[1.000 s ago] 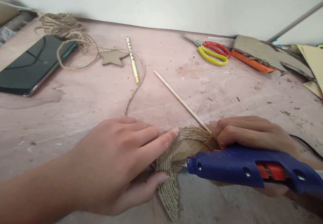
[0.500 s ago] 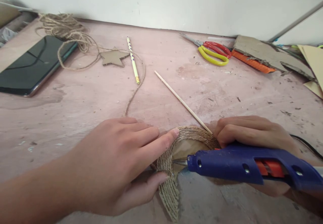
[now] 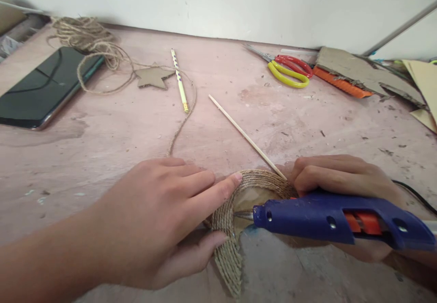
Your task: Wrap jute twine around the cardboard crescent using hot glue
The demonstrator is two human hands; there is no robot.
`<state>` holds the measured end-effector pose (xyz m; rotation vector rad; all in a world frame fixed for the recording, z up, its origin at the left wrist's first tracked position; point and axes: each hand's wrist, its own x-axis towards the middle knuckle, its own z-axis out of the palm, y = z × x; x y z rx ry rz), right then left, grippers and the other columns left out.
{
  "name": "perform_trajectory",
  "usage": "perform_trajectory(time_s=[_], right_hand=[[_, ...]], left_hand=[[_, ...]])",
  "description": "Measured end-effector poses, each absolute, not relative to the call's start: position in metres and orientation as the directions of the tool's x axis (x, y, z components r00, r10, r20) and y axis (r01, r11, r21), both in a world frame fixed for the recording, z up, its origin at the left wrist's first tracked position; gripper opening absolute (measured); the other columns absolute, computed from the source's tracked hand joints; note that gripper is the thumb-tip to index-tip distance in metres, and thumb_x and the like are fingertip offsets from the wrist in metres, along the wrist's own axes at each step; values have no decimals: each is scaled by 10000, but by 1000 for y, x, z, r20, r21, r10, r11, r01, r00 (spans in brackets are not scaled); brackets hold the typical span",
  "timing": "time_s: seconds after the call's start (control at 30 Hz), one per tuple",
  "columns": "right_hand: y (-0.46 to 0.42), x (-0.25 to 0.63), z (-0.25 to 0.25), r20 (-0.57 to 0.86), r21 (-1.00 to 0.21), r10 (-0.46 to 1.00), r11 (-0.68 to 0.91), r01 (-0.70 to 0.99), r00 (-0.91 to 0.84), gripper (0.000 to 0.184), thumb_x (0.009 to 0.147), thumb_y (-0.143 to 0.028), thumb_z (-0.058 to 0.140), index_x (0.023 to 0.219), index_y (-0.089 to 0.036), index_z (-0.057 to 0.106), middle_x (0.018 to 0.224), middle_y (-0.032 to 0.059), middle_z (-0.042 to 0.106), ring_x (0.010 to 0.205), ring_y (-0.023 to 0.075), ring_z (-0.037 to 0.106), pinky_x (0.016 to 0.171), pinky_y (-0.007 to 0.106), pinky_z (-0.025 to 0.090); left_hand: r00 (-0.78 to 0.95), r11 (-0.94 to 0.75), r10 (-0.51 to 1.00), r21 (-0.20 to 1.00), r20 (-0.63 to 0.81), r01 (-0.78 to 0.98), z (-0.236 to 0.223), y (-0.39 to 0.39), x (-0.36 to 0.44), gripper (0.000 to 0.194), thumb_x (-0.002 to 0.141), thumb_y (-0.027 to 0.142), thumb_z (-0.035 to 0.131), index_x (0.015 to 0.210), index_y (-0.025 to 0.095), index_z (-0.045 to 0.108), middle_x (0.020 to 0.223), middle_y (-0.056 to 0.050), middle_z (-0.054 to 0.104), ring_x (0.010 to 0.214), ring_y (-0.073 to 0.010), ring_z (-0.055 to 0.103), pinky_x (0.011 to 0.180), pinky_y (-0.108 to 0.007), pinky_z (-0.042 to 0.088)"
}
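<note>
A curved cardboard piece (image 3: 249,196) covered with rows of jute twine (image 3: 223,221) lies low in the middle of the head view, its pointed tip toward me. My left hand (image 3: 170,216) grips its left side, index finger on top and thumb at the lower edge. My right hand (image 3: 341,175) is closed around a blue hot glue gun (image 3: 303,221), whose body hides part of the fingers. The gun's metal nozzle (image 3: 243,214) points left and meets the inner edge of the twine rows. A loose strand of twine (image 3: 175,137) runs out from behind my left hand.
Beyond my hands lie a wooden stick (image 3: 246,135), a pencil (image 3: 179,82), a cardboard star (image 3: 155,76) and scissors (image 3: 288,73). At left are a phone (image 3: 44,93) and a twine bundle (image 3: 82,34). Cardboard scraps (image 3: 355,68) sit at the right, near a white wall (image 3: 211,7).
The glue gun's rear has lifted very slightly, while its nozzle stays near the inner twine edge. My left hand keeps its hold.
</note>
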<state>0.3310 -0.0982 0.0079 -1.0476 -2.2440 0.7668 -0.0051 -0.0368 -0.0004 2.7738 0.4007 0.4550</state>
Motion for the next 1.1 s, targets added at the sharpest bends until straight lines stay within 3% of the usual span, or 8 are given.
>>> perform_trajectory(time_s=[0.4,0.63,0.7,0.77,0.87,1.0,1.1], right_hand=[[-97,329,9,222,-669,791,548,502,-570,356,1102,-584,681,981,-279,543,776,-14,623,604,170,586,541,343,411],[-101,333,11,210,-645,794,551,530,-570,171,1019,-357,739,1016,-284,585,816,-1,640,628,187,625,562,342,481],[-103,335,13,244,-606,804,563,562,-542,111,993,-282,722,1061,-278,634,864,17,689,674,199,681,596,347,542],[-103,335,16,290,-579,817,564,589,-498,162,967,-229,747,1107,-274,680,931,37,744,734,212,735,627,350,587],[-100,330,17,355,-574,870,491,655,-341,148,965,-194,766,1070,-287,720,1002,52,777,792,235,747,661,384,596],[-88,331,8,504,-469,837,474,745,-215,96,994,-228,695,1057,-300,698,989,60,700,889,290,677,769,467,580],[-72,345,-3,539,-377,816,456,806,-210,233,966,-243,727,1187,-298,676,1046,74,636,981,315,626,807,479,559]], left_hand=[[920,-925,300,311,251,217,5,-33,-4,431,1214,408,462,1521,129,580,1044,-44,818,808,-239,790,695,-423,610],[903,-926,306,314,300,210,5,-34,-2,340,1214,417,453,1363,145,592,1104,-86,850,821,-259,806,685,-430,614],[897,-928,308,309,317,210,6,-34,-1,291,1212,396,456,1318,155,580,1081,-90,851,798,-255,798,670,-422,597],[889,-929,310,308,337,207,7,-35,-1,219,1203,372,469,1250,180,564,1037,-87,845,767,-250,785,640,-412,562],[889,-924,311,326,335,200,6,-34,-2,151,1184,360,498,1173,215,537,954,-58,810,733,-248,760,613,-408,508],[892,-918,327,331,312,221,3,-35,-4,169,1163,362,518,1225,207,543,871,-5,745,683,-242,715,611,-413,482],[886,-917,341,320,316,239,-1,-39,-6,169,1148,359,522,1219,210,558,850,13,728,643,-229,674,603,-416,460]])
